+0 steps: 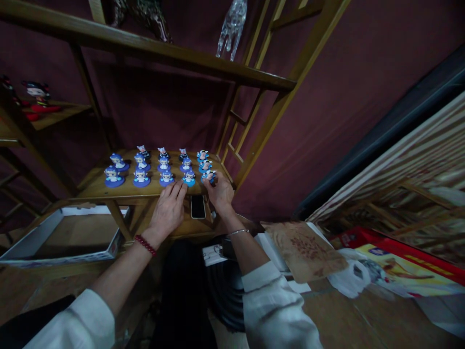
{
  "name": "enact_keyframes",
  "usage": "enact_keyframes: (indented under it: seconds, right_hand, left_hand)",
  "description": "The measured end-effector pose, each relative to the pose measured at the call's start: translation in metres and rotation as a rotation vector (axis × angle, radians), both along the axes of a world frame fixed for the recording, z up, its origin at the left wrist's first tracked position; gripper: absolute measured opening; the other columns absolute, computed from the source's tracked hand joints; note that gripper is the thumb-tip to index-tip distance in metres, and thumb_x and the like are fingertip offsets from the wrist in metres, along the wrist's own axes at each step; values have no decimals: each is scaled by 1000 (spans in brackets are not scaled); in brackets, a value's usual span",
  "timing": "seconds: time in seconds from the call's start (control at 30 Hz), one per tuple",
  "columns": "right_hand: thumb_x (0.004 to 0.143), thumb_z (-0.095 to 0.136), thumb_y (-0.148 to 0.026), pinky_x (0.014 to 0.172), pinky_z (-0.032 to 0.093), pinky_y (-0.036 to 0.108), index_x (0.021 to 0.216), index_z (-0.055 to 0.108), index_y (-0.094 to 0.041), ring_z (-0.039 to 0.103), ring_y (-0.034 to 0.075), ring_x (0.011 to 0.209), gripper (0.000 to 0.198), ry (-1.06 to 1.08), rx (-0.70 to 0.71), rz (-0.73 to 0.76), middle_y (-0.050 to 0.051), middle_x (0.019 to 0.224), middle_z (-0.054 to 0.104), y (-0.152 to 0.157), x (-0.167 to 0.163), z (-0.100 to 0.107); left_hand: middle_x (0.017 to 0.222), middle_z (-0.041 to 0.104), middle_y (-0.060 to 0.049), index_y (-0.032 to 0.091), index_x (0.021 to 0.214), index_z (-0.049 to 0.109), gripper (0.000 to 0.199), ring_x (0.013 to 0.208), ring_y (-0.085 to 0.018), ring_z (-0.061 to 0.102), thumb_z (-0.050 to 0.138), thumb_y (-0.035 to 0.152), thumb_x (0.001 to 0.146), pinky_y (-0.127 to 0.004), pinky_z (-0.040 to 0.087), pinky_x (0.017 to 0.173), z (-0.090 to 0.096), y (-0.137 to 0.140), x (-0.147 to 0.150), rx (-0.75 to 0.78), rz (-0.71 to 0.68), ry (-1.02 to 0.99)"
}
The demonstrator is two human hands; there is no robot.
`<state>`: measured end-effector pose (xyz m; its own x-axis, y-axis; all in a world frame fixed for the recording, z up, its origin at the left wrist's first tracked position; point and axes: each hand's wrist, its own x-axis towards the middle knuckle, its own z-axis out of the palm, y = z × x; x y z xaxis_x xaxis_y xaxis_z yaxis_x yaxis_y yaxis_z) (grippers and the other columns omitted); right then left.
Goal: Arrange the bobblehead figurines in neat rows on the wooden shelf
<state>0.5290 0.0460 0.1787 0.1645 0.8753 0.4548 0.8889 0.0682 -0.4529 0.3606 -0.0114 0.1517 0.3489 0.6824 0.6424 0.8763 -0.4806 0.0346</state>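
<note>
Small figurines stand in rows on a wooden shelf [96, 190]. Most have purple-blue hair and round purple bases, like the front-row figurine [166, 178] beside my left hand. My left hand [170, 206] rests its outstretched fingers at the shelf's front edge, just below that row, holding nothing that shows. With thumb and fingers, my right hand [221, 193] pinches a blue-and-white figurine [209, 175] at the front right end. Two similar figurines stand behind it, including this one [202, 155]. Between my hands, a figurine on a light-blue base [189, 178] stands upright.
A dark-screened phone [198, 207] lies on a lower ledge. An open shallow box [72, 232] sits at left. Overhead runs an upper shelf board [163, 53] bearing a clear glass ornament [232, 30]. At right are a brown paper bag [303, 249] and a red-yellow box [407, 269].
</note>
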Motion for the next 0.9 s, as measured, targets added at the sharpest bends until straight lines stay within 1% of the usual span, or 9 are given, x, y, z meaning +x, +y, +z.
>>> enact_keyframes:
  seconds: [0.17,0.27,0.43,0.6,0.73,0.9]
  right_hand:
    - [84,59,-44,71,43,28,106,60,-23,63,19,84,30,7,13,7,4,94,70,-1,-1,1]
    - [83,59,-44,71,43,28,107,59,-24,63,19,85,31,5,17,11,4,94,70,-2,-2,1]
    - [83,60,-44,71,43,27,106,60,-24,63,19,84,30,18,24,-3,3,93,70,-3,-2,1]
    - [82,61,-43,73,44,26,108,59,-25,63,17,82,32,31,33,23,2,96,70,-1,0,-1]
    - [82,61,-43,72,45,27,109,60,-25,64,17,81,33,42,2,-3,2,95,70,-1,-1,-1]
    - [82,62,-45,73,46,27,112,59,-23,65,18,84,37,44,-31,-8,4,97,71,-1,-1,1]
  left_hand:
    - [130,51,-20,3,130,42,50,118,-31,44,41,6,80,-47,41,99,2,0,1,-9,17,-11]
    - [129,53,-20,1,129,44,49,117,-31,45,41,5,80,-46,41,100,3,0,2,-11,24,-8]
    - [129,53,-20,-1,127,46,47,118,-30,45,42,6,81,-44,38,104,4,1,2,-34,27,-2]
    - [132,51,-22,-1,128,44,47,123,-31,44,40,8,83,-46,36,105,4,2,1,-44,2,21]
    - [129,53,-23,-1,127,46,45,123,-32,45,40,8,83,-46,37,104,4,1,3,-23,-3,-16]
    - [129,53,-21,6,130,43,45,122,-33,46,40,12,85,-50,43,97,2,2,6,-32,4,-96]
